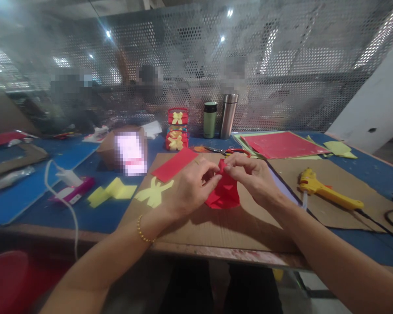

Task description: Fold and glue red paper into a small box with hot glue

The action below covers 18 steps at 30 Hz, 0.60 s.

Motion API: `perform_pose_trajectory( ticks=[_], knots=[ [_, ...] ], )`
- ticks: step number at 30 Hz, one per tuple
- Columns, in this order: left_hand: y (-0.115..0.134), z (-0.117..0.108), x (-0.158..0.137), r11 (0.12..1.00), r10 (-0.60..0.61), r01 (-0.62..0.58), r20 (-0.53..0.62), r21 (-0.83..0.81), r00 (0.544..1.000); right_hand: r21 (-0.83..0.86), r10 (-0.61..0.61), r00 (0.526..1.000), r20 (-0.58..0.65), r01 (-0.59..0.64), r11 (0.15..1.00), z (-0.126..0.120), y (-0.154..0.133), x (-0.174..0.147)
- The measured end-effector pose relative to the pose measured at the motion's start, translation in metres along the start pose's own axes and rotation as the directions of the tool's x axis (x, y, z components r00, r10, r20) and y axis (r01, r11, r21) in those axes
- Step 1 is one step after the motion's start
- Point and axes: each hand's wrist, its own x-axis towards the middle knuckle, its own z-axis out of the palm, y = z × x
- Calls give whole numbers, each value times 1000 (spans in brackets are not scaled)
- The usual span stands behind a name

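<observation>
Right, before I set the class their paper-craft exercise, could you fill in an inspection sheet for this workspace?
Surface: blue tabletop with a cardboard sheet under the hands.
Job's things: folded red paper in hand; red strip and yellow cutout lying left of it.
Clutter: scissors, green tumbler and steel flask behind; glue gun at right.
Hands: left hand and right hand both pinch the folded red paper near its top.
Cables: white cable hangs over the front edge; black cord trails from the glue gun.
Surroundings: perforated screen behind; details beyond blurred.
</observation>
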Motion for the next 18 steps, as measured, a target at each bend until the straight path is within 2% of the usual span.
perform_pose_trajectory(
  ticks=[6,9,12,15,18],
  knots=[
    [-3,1,-2,1000,24,-24,-2,-16,1000,128,149,988,31,-152,980,1,-3,1],
    [-3,2,-2,998,51,-51,-2,-25,999,166,180,982,58,-187,968,1,-5,1],
    [-2,2,-2,998,54,-54,3,-19,999,171,191,979,74,-201,965,2,-5,1],
    [-1,3,-2,997,71,-71,-7,-20,997,140,216,976,28,-218,966,3,-1,1],
    [0,3,-2,997,70,-70,-9,-34,997,69,124,991,-44,-121,990,3,2,0]
  ],
)
